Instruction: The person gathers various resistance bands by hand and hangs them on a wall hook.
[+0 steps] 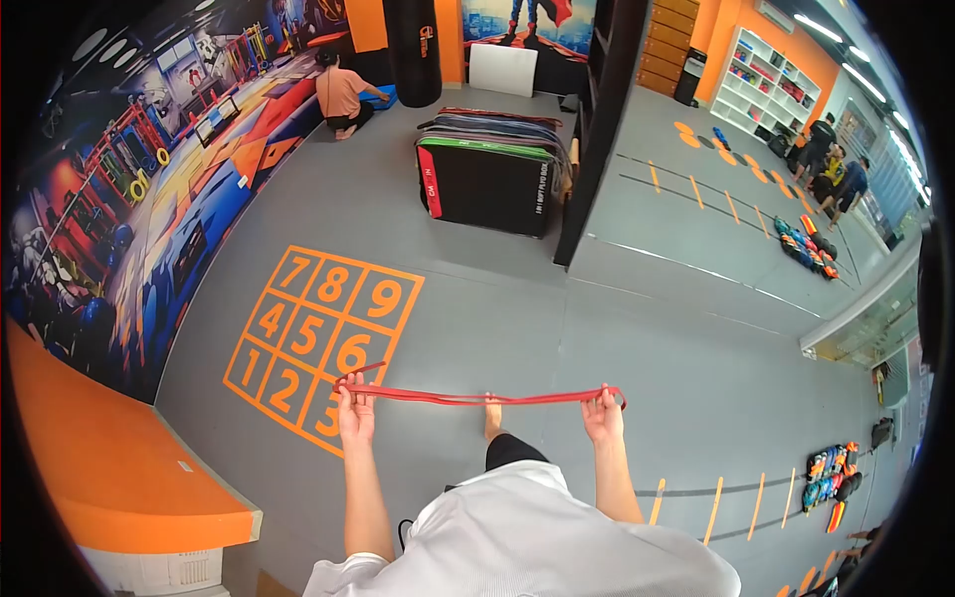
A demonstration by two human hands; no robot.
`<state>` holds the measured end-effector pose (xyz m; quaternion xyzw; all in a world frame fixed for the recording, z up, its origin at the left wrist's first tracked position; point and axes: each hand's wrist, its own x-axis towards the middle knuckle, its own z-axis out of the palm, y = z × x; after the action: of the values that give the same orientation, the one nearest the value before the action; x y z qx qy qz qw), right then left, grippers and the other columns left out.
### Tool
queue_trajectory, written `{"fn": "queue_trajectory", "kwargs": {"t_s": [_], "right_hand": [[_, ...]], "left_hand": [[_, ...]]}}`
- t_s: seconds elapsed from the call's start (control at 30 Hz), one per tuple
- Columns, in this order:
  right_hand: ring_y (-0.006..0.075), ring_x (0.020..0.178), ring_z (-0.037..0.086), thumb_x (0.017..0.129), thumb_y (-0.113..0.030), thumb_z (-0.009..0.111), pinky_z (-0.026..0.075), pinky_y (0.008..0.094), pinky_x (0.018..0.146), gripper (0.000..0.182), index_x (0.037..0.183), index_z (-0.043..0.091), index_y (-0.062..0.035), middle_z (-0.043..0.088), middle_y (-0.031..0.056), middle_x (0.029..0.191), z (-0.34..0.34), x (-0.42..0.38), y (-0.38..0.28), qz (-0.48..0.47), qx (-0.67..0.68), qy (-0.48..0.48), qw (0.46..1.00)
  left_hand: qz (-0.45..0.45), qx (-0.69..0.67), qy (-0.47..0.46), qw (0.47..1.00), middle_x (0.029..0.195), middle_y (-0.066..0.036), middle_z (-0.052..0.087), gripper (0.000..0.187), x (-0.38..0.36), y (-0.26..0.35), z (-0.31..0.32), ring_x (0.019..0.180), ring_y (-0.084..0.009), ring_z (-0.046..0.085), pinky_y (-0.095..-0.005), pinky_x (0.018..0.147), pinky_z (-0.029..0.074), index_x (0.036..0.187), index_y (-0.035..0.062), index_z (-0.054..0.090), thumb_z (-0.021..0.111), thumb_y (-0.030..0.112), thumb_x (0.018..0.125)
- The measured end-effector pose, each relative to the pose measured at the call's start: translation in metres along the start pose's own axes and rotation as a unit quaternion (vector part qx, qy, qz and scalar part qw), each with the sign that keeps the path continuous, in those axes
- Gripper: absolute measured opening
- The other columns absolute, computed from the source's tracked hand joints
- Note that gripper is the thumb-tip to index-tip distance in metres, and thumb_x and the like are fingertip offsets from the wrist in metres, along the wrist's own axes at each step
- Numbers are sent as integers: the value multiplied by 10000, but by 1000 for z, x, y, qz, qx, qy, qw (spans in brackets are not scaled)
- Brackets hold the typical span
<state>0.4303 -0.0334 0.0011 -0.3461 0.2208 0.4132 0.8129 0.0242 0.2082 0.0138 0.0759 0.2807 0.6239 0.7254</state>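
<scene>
A red strap (547, 400) stretches sideways between the wearer's two hands, held up in front of the body over the grey floor (497, 308). The left hand (356, 416) grips one end, fingers curled round it, and a short piece of the strap juts out beyond them, up and to the right. The right hand (603, 418) has its fingers bent round the other end, where the strap turns back in a small loop just outside the hand. Between the hands the strap runs as two close strands — nearly straight, with a narrow gap in places. In the view, the left hand overlaps the lower right part of an orange number grid (414, 303) marked 1 to 9 on the floor. A bare foot (492, 423) shows just under the middle of the strap, below it black trousers (512, 451) and the wearer's white shirt (547, 537). Farther off stands a black soft plyo box (485, 189) with a pile of mats (497, 126) on top; a punching bag (414, 60) hangs behind it to the left. Beside the mural wall (149, 149), another person (348, 95) crouches — an arm reaching to a blue pad (380, 98).
</scene>
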Motion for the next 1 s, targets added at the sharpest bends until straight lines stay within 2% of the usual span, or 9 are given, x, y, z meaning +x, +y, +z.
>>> {"fn": "queue_trajectory", "kwargs": {"t_s": [0.17, 0.37, 0.43, 0.47, 0.57, 0.6, 0.8, 0.93, 1.0], "right_hand": [[166, 971, 541, 913, -165, 518, 436, 342, 896, 156, 1062, 544, -130, 577, -10, 991, 106, 108, 8, 16, 16, 24, 999], [170, 967, 517, 895, -176, 542, 430, 349, 879, 239, 1121, 489, -119, 546, 19, 1013, 221, 205, 23, 28, -15, -56, 998], [184, 967, 518, 900, -158, 531, 438, 357, 879, 157, 1052, 526, -119, 547, 28, 1011, 267, 216, 26, 25, -46, -81, 995], [204, 987, 502, 905, -164, 523, 440, 366, 876, 194, 1090, 494, -114, 528, 37, 1046, 282, 225, 28, 10, -68, -80, 994], [203, 983, 502, 899, -173, 533, 431, 386, 872, 237, 1117, 453, -125, 521, 40, 1050, 315, 266, 33, 9, -82, -78, 994], [203, 983, 502, 899, -173, 533, 431, 386, 872, 237, 1117, 453, -125, 521, 40, 1050, 324, 282, 33, 3, -82, -72, 994], [223, 969, 509, 903, -188, 524, 441, 394, 866, 182, 1058, 462, -116, 518, 49, 1043, 361, 360, 34, -11, -57, -5, 998], [208, 890, 537, 921, -238, 500, 458, 366, 831, 119, 953, 504, -123, 551, 32, 944, 431, 402, 29, 19, -9, 59, 998], [204, 874, 539, 917, -248, 509, 459, 365, 823, 126, 909, 510, -122, 553, 28, 921, 463, 431, 25, 11, -1, 64, 998]], "left_hand": [[6, -1, 35, 999, 1252, -50, 493, 251, 76, -7, 22, 1228, -217, 424, -436, 1040, 369, 1142, 79, 473, 481, 207, 925], [32, -9, 84, 996, 1239, -64, 479, 270, 174, -16, 23, 1196, -218, 432, -414, 1027, 374, 1132, 72, 501, 494, 242, 923], [22, -69, 161, 984, 1178, -73, 495, 258, 206, -22, 25, 1111, -203, 476, -392, 979, 405, 1099, 73, 531, 509, 256, 919], [25, -59, 170, 983, 1040, -70, 541, 228, 220, -27, 28, 990, -192, 523, -367, 919, 436, 1054, 55, 548, 521, 235, 916], [12, -93, 206, 974, 906, -59, 562, 185, 287, -44, 22, 899, -197, 551, -355, 891, 450, 987, 37, 552, 513, 204, 919], [-5, -75, 224, 972, 809, -46, 575, 168, 309, -50, 30, 834, -195, 569, -341, 865, 468, 917, 37, 550, 512, 201, 917], [-23, -25, 243, 970, 714, -34, 547, 233, 464, -79, 78, 727, -162, 536, -311, 705, 473, 833, 76, 532, 467, 276, 935], [-38, -24, 152, 987, 713, -18, 516, 194, 574, -86, 146, 713, -164, 517, -329, 707, 453, 866, 106, 539, 474, 278, 929], [-40, 5, 198, 979, 724, -13, 519, 175, 615, -92, 193, 725, -157, 515, -334, 714, 445, 870, 108, 536, 479, 264, 926]]}}
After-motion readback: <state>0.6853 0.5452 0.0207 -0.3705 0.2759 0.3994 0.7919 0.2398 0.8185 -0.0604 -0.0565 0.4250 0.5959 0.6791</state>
